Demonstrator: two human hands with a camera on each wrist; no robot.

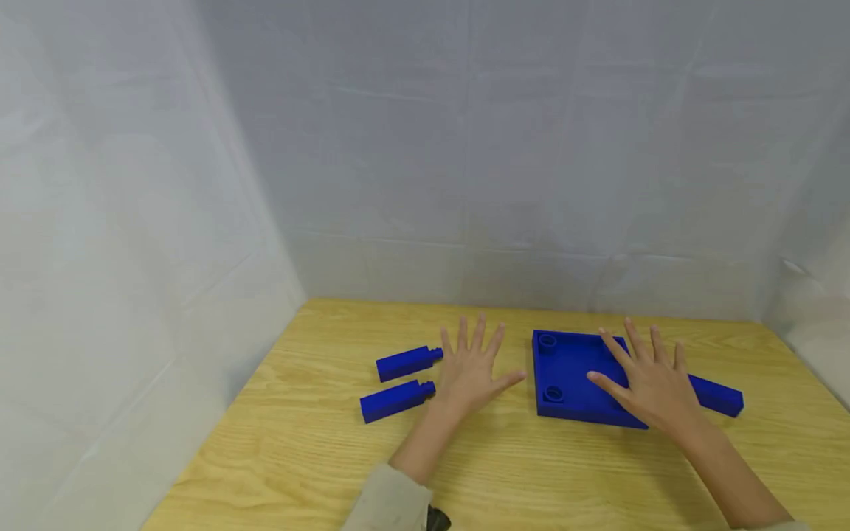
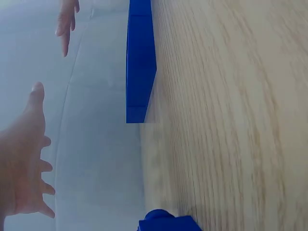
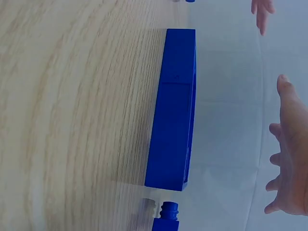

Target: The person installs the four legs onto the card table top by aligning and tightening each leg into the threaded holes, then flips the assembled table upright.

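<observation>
Fingers of both hands are spread straight and hold nothing: the left hand (image 1: pixel 470 366) hovers above the table (image 1: pixel 292 450), the right hand (image 1: pixel 651 380) above the tray (image 1: pixel 571 376). 2 pegs (image 1: pixel 406 363) (image 1: pixel 395 400) lie just left of the left hand; a 3rd peg (image 1: pixel 717 395) pokes out beside the tray's right edge, all toward the table's far edge.

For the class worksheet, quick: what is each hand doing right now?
Left hand: open, fingers spread, holding nothing.
Right hand: open, spread above the tray, holding nothing.
</observation>
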